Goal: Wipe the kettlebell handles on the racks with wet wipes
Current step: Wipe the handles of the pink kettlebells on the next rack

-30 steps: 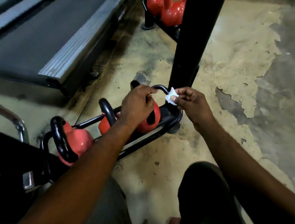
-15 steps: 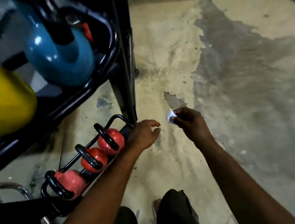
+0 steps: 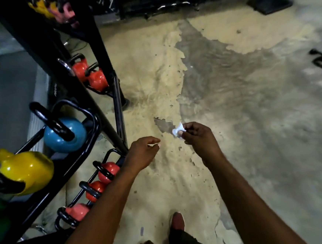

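My right hand (image 3: 197, 138) pinches a small crumpled white wet wipe (image 3: 178, 129) above the bare floor, away from the rack. My left hand (image 3: 142, 154) hovers beside it, fingers loosely curled and holding nothing. On the low shelf of the black rack (image 3: 96, 125) at lower left sit three red kettlebells (image 3: 110, 169) with black handles. On the shelf above rest a blue kettlebell (image 3: 64, 134) and a yellow kettlebell (image 3: 28, 170). Two more red kettlebells (image 3: 95, 79) sit on a farther low shelf.
Black slanted rack posts (image 3: 40, 46) rise at upper left, with a treadmill deck (image 3: 6, 99) behind them. Worn, peeling concrete floor (image 3: 231, 97) spreads to the right. My foot (image 3: 176, 221) and knees are at the bottom. Dark equipment (image 3: 270, 3) lies at the far top right.
My left hand has let go of the red kettlebell handle and both hands have lifted off the low rack. The view rose and swung right; the wipe stays in my right hand.
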A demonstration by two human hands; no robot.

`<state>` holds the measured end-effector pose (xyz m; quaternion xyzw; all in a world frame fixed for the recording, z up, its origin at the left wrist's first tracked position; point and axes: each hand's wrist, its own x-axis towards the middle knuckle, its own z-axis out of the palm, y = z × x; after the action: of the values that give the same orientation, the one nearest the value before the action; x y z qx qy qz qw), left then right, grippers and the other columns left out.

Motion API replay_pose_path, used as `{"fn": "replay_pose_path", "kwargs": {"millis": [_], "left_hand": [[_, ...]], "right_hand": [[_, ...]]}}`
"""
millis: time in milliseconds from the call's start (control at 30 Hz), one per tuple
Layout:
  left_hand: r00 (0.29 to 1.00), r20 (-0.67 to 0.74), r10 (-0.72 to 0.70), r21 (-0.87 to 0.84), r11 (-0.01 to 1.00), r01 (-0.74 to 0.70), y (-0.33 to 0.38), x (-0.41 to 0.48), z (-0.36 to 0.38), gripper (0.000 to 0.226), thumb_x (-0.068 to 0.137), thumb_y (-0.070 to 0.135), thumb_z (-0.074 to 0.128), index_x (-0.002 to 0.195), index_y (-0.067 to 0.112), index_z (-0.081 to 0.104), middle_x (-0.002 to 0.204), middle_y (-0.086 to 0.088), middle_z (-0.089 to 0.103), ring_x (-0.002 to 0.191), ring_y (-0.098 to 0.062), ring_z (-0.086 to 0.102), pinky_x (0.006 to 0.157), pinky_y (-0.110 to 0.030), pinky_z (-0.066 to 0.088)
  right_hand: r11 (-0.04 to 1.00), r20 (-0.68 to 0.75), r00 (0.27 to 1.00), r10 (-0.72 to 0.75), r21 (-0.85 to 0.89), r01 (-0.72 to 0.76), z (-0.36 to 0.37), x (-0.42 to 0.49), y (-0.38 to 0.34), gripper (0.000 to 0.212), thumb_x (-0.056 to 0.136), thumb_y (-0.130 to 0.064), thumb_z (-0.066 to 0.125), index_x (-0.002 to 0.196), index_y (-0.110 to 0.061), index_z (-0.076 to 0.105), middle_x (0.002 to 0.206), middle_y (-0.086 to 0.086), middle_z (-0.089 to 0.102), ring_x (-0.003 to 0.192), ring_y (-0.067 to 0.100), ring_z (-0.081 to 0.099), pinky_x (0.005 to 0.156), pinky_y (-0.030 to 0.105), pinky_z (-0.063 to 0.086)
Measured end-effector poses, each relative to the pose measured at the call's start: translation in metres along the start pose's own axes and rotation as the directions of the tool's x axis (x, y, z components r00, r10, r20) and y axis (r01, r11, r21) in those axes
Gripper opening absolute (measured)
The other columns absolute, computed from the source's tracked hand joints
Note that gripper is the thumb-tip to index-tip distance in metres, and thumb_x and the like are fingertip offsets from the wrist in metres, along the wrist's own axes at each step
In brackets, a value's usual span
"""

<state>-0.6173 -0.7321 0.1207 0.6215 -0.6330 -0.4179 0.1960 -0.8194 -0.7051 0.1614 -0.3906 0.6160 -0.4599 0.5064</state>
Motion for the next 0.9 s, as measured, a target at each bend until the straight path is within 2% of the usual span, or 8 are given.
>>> {"fn": "replay_pose_path", "kwargs": {"millis": [200, 367, 433, 567, 667, 733, 833, 900], "left_hand": [[0.996, -0.073, -0.045, -0.054, 0.998, 0.042, 0.027, 0.028, -0.009, 0.023, 0.090, 0.027, 0.066, 0.113, 0.027, 0.072, 0.112, 0.008, 0.071, 0.096, -0.006, 0.067, 0.092, -0.027, 0.051], [0.991, -0.110, -0.071, -0.016, 0.997, 0.069, 0.045, 0.091, -0.017, 0.027, 0.093, 0.028, 0.064, 0.119, 0.028, 0.068, 0.114, 0.009, 0.068, 0.098, -0.006, 0.064, 0.083, -0.019, 0.043], [0.992, -0.107, -0.065, -0.014, 0.998, 0.064, 0.048, 0.125, -0.019, 0.026, 0.093, 0.029, 0.064, 0.119, 0.029, 0.068, 0.114, 0.010, 0.067, 0.099, -0.007, 0.064, 0.085, -0.021, 0.046], [0.994, -0.103, -0.025, -0.086, 0.996, 0.016, 0.057, 0.205, -0.022, 0.026, 0.091, 0.024, 0.065, 0.116, 0.027, 0.069, 0.117, 0.005, 0.069, 0.102, -0.008, 0.065, 0.096, -0.035, 0.052], [0.995, -0.098, -0.022, -0.100, 0.995, 0.012, 0.076, 0.275, -0.030, 0.026, 0.091, 0.022, 0.065, 0.117, 0.024, 0.070, 0.112, 0.009, 0.069, 0.101, -0.004, 0.064, 0.094, -0.024, 0.049], [0.995, -0.089, -0.043, -0.131, 0.991, 0.031, 0.086, 0.316, -0.037, 0.026, 0.091, 0.021, 0.065, 0.117, 0.023, 0.070, 0.110, 0.009, 0.069, 0.100, -0.003, 0.063, 0.092, -0.021, 0.047], [0.994, -0.084, -0.069, -0.154, 0.987, 0.055, 0.098, 0.380, -0.049, 0.024, 0.091, 0.022, 0.065, 0.115, 0.023, 0.070, 0.113, 0.006, 0.071, 0.104, -0.008, 0.065, 0.096, -0.029, 0.050], [0.992, -0.083, -0.093, -0.140, 0.987, 0.080, 0.105, 0.411, -0.055, 0.024, 0.091, 0.021, 0.065, 0.115, 0.021, 0.070, 0.113, 0.005, 0.071, 0.104, -0.009, 0.065, 0.095, -0.026, 0.049]], "right_hand": [[1.000, 0.080, 0.997, -0.021, 0.011, 0.021, -0.024, 0.039, -0.035, 0.005, 0.085, -0.011, 0.073, 0.087, -0.016, 0.073, 0.083, 0.003, 0.074, 0.077, 0.014, 0.064, 0.072, 0.032, 0.049], [0.998, 0.055, 0.997, -0.062, 0.030, 0.061, -0.036, 0.104, -0.049, 0.006, 0.087, -0.017, 0.072, 0.092, -0.016, 0.075, 0.091, 0.008, 0.075, 0.079, 0.016, 0.065, 0.074, 0.034, 0.051], [0.998, 0.061, 0.996, -0.065, 0.031, 0.063, -0.037, 0.134, -0.053, 0.005, 0.088, -0.015, 0.071, 0.091, -0.016, 0.075, 0.091, 0.008, 0.075, 0.079, 0.013, 0.065, 0.073, 0.030, 0.050], [0.996, 0.072, 0.994, -0.080, -0.036, 0.083, -0.038, 0.208, -0.068, 0.002, 0.087, -0.017, 0.072, 0.087, -0.018, 0.073, 0.089, 0.007, 0.074, 0.078, 0.014, 0.065, 0.071, 0.029, 0.051], [0.994, 0.040, 0.997, -0.071, -0.085, 0.074, -0.033, 0.272, -0.086, 0.002, 0.086, -0.019, 0.073, 0.086, -0.021, 0.074, 0.086, 0.000, 0.075, 0.077, 0.010, 0.067, 0.070, 0.027, 0.051], [0.990, 0.062, 0.996, -0.065, -0.117, 0.072, -0.027, 0.309, -0.096, 0.002, 0.086, -0.020, 0.073, 0.085, -0.022, 0.074, 0.085, -0.002, 0.075, 0.077, 0.010, 0.068, 0.072, 0.032, 0.053], [0.980, 0.131, 0.988, -0.077, -0.171, 0.099, -0.017, 0.372, -0.113, 0.002, 0.085, -0.023, 0.074, 0.087, -0.024, 0.073, 0.085, -0.002, 0.075, 0.081, 0.014, 0.069, 0.078, 0.043, 0.055], [0.982, 0.137, 0.988, -0.068, -0.164, 0.090, -0.013, 0.409, -0.125, 0.002, 0.085, -0.024, 0.074, 0.087, -0.024, 0.073, 0.083, -0.002, 0.073, 0.079, 0.013, 0.067, 0.077, 0.044, 0.055]]}}
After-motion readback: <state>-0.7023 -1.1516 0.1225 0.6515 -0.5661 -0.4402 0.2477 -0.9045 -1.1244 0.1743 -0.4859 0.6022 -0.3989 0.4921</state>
